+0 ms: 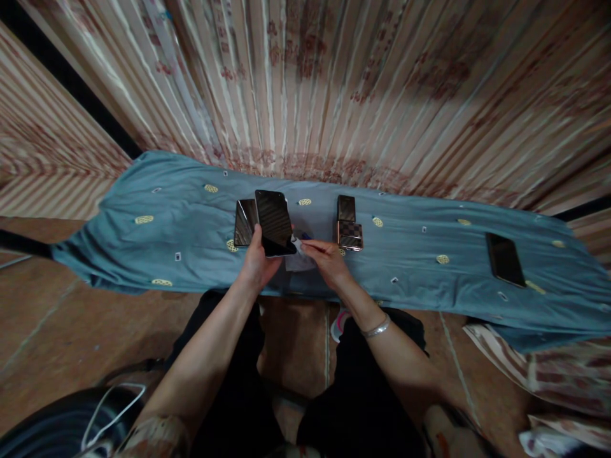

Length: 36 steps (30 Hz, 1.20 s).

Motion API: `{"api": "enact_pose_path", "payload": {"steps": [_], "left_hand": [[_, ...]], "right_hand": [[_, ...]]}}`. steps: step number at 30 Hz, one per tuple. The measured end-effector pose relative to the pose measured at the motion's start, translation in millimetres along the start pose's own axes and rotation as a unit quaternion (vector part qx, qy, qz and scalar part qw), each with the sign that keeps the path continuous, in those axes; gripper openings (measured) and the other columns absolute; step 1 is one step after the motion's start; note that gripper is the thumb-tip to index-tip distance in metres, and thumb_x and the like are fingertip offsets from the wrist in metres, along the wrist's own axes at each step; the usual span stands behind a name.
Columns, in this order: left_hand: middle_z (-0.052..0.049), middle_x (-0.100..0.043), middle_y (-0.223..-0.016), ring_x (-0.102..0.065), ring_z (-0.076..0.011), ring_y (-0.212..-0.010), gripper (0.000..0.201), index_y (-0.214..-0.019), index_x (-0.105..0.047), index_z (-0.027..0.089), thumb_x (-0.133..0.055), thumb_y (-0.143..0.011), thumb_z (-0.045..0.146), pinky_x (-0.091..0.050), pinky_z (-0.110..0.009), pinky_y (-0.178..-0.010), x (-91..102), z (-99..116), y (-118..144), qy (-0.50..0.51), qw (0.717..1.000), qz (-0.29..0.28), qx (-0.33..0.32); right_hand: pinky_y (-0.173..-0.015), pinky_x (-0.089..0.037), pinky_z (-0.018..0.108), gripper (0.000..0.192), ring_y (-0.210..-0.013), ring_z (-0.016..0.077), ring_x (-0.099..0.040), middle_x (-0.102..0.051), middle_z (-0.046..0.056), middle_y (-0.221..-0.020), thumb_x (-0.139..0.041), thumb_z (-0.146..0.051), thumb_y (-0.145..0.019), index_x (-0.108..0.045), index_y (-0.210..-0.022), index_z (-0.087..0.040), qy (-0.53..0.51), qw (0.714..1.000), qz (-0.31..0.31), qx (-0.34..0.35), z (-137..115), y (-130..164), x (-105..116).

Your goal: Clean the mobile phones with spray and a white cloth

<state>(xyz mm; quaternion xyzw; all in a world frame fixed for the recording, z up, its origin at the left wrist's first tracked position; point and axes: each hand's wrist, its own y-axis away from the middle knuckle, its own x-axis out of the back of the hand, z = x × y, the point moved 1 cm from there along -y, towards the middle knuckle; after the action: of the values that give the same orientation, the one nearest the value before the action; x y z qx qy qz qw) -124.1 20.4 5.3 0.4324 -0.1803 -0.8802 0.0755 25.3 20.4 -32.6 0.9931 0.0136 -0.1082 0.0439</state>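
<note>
My left hand is wrapped round the lower left edge of a black smartphone, which is tilted with its dark glossy side up. Just right of its lower corner, my right hand pinches a small whitish piece; whether it is cloth, paper or film I cannot tell. Below the fingers a pale, thin sheet shows in part. A second dark phone lies partly hidden behind the held one. Right of my hands are a dark flat block and a checkered, copper-edged item, touching each other.
A teal patterned cloth covers the long narrow surface before me. Another dark phone lies toward its right end. Striped curtains hang close behind. At lower left, a white cable rests on a dark round object.
</note>
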Motion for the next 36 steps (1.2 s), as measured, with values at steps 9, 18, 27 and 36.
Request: {"api": "enact_pose_path", "payload": {"steps": [9,18,27,36], "left_hand": [[-0.013,-0.079,-0.094,-0.072,-0.0241,-0.111,0.053,-0.095,-0.075,0.01,-0.032,-0.107,0.038,-0.05,-0.039,-0.109,-5.0,1.8,2.7,0.001,1.0,-0.02,0.016],[-0.011,-0.079,-0.09,-0.075,-0.0222,-0.091,0.048,-0.104,-0.075,0.01,-0.039,-0.105,0.04,-0.056,-0.037,-0.098,2.9,8.7,-3.0,0.028,0.999,-0.027,0.019],[-0.008,-0.078,-0.085,-0.075,-0.0213,-0.086,0.034,-0.1,-0.075,0.012,-0.055,-0.099,0.04,-0.057,-0.036,-0.093,5.5,5.9,-3.5,-0.001,0.999,-0.036,0.009],[0.0,-0.074,-0.088,-0.071,-0.0148,-0.086,0.025,-0.104,-0.07,0.022,-0.08,-0.082,0.028,-0.054,-0.026,-0.08,7.6,0.7,-4.5,-0.049,0.993,-0.066,-0.08]], "right_hand": [[-0.086,-0.057,0.036,0.026,-0.086,0.022,-0.073,-0.082,0.002,-0.088,-0.078,-0.04,-0.068,-0.085,-0.086,-0.023,0.002,1.0,0.02,0.021,4.2,-6.1,0.2],[-0.085,-0.055,0.031,0.035,-0.089,0.0191,-0.073,-0.082,-0.002,-0.1,-0.065,-0.026,-0.071,-0.082,-0.102,-0.025,0.064,0.993,-0.097,0.037,-2.8,2.8,3.0],[-0.074,-0.054,0.027,0.025,-0.079,0.0188,-0.071,-0.082,-0.001,-0.089,-0.065,-0.028,-0.085,-0.083,-0.103,-0.026,0.279,0.95,-0.052,0.131,-3.8,4.8,6.3],[-0.067,-0.049,0.025,0.021,-0.069,0.0164,-0.066,-0.08,-0.003,-0.079,-0.068,-0.03,-0.083,-0.083,-0.096,-0.025,0.254,0.959,-0.048,0.116,0.6,2.5,-2.9]]}}
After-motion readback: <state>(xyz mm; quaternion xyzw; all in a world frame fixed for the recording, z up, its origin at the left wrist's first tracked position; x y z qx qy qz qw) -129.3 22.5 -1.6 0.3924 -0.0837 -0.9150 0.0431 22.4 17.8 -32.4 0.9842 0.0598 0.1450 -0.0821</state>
